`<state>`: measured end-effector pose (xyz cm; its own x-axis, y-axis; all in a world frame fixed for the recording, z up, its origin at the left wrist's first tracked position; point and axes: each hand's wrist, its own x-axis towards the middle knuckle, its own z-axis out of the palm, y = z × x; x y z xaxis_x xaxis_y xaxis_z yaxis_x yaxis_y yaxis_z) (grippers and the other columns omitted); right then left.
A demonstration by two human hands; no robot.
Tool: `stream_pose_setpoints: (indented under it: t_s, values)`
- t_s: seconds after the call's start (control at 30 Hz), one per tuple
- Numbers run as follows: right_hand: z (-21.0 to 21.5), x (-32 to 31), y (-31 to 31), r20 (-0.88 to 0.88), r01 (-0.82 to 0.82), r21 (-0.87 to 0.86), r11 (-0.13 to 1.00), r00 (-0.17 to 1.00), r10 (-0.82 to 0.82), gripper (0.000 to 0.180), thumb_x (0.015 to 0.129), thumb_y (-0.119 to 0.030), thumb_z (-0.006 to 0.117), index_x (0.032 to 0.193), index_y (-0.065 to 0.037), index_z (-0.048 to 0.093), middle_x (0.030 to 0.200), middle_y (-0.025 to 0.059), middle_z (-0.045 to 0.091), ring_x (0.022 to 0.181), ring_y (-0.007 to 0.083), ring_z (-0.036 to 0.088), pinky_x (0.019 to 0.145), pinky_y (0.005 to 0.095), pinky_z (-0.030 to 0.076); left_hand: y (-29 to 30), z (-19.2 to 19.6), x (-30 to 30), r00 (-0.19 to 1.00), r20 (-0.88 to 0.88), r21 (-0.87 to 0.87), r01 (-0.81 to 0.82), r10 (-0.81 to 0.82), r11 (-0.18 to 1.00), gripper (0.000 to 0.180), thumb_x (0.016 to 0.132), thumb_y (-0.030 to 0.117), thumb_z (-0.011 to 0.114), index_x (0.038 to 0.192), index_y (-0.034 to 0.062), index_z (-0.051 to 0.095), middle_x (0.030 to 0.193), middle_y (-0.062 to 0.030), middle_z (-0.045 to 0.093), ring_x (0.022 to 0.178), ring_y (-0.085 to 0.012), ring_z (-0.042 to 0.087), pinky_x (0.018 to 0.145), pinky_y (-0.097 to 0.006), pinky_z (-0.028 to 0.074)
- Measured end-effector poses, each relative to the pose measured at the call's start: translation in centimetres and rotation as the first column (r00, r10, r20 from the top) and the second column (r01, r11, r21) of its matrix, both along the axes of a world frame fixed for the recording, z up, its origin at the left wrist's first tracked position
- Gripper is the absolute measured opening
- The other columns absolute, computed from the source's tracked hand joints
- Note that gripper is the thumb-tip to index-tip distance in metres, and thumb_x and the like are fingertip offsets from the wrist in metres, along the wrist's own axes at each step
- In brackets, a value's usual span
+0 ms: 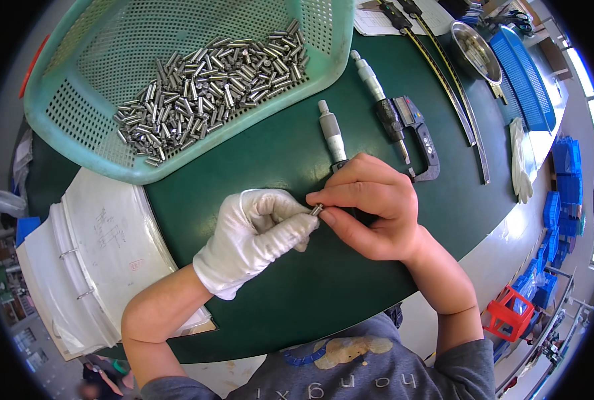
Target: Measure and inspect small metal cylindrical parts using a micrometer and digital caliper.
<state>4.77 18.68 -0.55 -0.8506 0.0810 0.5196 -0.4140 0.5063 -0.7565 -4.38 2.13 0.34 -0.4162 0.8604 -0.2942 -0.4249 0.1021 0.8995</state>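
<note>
- Left hand (260, 233), in a white glove, and bare right hand (370, 207) have their fingers clamped together on a small metal pin (317, 209).
- Micrometer (332, 137) lies at 12 o'clock of the pin, partly under the right hand, on the green desk (297, 300).
- Green basket (77, 127) of pins sits at 11 o'clock.

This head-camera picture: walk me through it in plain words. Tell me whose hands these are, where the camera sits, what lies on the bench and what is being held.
There is no machine here, only a person working, filmed by a wide-angle camera on their own head looking down, so straight edges bend near the rim. The left hand wears a white glove; the right hand is bare. Together their fingertips pinch one small metal pin. They work over a dark green mat. Behind them a green mesh basket holds a heap of similar pins. Next to the right hand lies a micrometer, partly hidden by it, and further right a second, digital micrometer. On the left lies an open ring binder; on the right, a spare white glove and a blue basket.
</note>
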Motion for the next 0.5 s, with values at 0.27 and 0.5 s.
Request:
stream_pose_setpoints:
  t_s: [0.27, 0.5]
  values:
    - [-0.04, -0.04, 0.22, -0.003, -0.016, -0.008, 1.0, 1.0, 0.016, 0.019, 0.062, 0.0, 0.061, 0.081, 0.001, 0.064, 0.07, 0.0092, 0.058, 0.06, 0.0186, 0.05, 0.054, 0.0272, 0.038, 0.01, -0.19, -0.01, 1.0, 0.006, 0.018, 0.009, -0.009, 1.0, 0.011, 0.08, 0.01, 0.059, 0.077, -0.0004, 0.06, 0.067, -0.0031, 0.057, 0.059, -0.0065, 0.052, 0.054, -0.019, 0.042]
    - [0.08, -0.08, 0.02, -0.013, -0.001, -0.03, 1.0, 1.0, 0.0, 0.015, 0.062, -0.002, 0.061, 0.077, -0.001, 0.063, 0.068, 0.0081, 0.056, 0.058, 0.0199, 0.051, 0.053, 0.0293, 0.038, -0.01, -0.57, 0.31, 0.999, -0.036, 0.031, -0.013, 0.014, 0.999, 0.006, 0.079, 0.004, 0.059, 0.076, 0.0012, 0.055, 0.067, -0.0003, 0.053, 0.059, -0.0037, 0.047, 0.051, -0.017, 0.038]
